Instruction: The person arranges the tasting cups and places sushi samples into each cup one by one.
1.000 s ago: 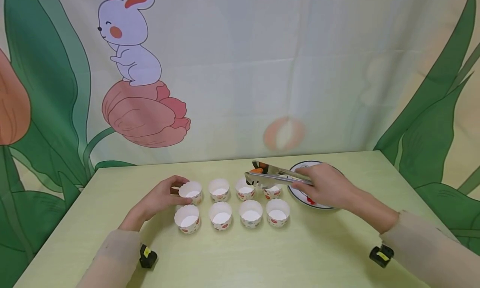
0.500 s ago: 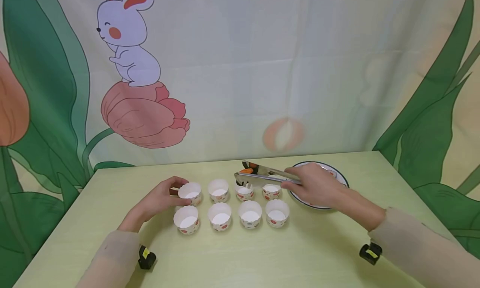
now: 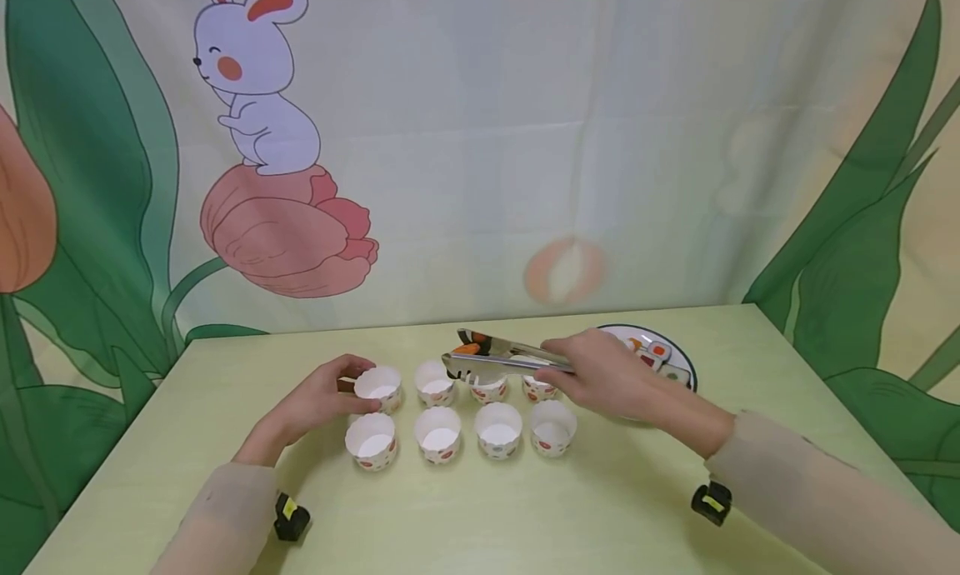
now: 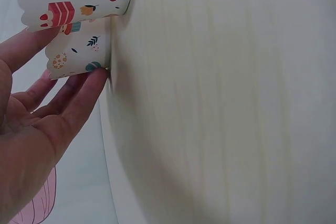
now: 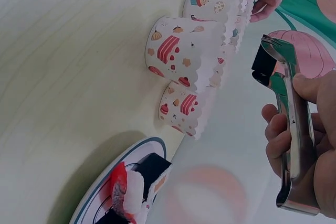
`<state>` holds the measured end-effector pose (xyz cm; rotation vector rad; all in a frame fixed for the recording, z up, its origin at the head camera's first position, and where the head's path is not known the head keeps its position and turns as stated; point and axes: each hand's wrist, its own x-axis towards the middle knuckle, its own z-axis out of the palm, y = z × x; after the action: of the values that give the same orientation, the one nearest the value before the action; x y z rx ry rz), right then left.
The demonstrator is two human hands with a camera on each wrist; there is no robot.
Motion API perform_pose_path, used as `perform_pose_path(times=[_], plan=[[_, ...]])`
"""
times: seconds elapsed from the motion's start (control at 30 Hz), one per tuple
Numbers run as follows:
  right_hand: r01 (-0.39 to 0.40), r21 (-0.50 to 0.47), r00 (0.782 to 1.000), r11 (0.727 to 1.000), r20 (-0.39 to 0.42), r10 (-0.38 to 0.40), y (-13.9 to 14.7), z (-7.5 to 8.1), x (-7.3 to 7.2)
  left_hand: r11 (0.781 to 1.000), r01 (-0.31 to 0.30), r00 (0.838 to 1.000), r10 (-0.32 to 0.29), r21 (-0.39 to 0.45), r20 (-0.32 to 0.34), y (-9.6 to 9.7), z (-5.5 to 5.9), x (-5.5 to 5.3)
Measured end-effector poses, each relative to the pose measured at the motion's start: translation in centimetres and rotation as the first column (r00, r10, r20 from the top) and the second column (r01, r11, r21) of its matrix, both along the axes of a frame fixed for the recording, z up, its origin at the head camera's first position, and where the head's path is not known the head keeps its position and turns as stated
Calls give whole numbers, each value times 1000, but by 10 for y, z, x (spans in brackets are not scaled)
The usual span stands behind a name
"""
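My left hand [image 3: 322, 398] holds the leftmost white paper baking cup [image 3: 379, 388] of the back row, thumb on the near side and fingers at the far side. In the left wrist view its fingertips [image 4: 94, 80] touch that cup [image 4: 79, 51] low on the wall. My right hand [image 3: 611, 373] grips metal tongs [image 3: 517, 363]. Between the tong tips is a sushi piece [image 3: 468, 349] with an orange top and a black wrap, seen as a dark block [image 5: 263, 60] in the right wrist view. The tongs hover above the back row of cups.
Several more printed cups [image 3: 438, 435] stand in two rows on the pale table [image 3: 480, 517]. At the back right, a blue-rimmed plate [image 3: 694, 383] bears other sushi pieces [image 3: 654, 352], partly hidden by the right hand. A printed curtain [image 3: 465, 142] hangs behind the table.
My right hand has carried the tongs and sushi piece leftward, from over the right cups toward the second cup from the left. More of the plate shows. My left hand keeps its place.
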<state>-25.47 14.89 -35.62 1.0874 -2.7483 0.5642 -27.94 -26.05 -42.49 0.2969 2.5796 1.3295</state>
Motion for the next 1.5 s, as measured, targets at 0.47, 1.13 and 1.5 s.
perform_pose_path(times=[0.47,1.13,1.5], plan=[[-55,27,998,998,-16,55,-29,-5,-4,1000,-9,1000,9,-6,-5,1,-1,-1],[-79,57,997,995,-12,80,-59,-4,-9,1000,5,1000,-5,3,-8,0,-2,-2],[-98,55,995,994,-23,99,-70,-5,-11,1000,6,1000,-6,9,-1,0,0,-2]])
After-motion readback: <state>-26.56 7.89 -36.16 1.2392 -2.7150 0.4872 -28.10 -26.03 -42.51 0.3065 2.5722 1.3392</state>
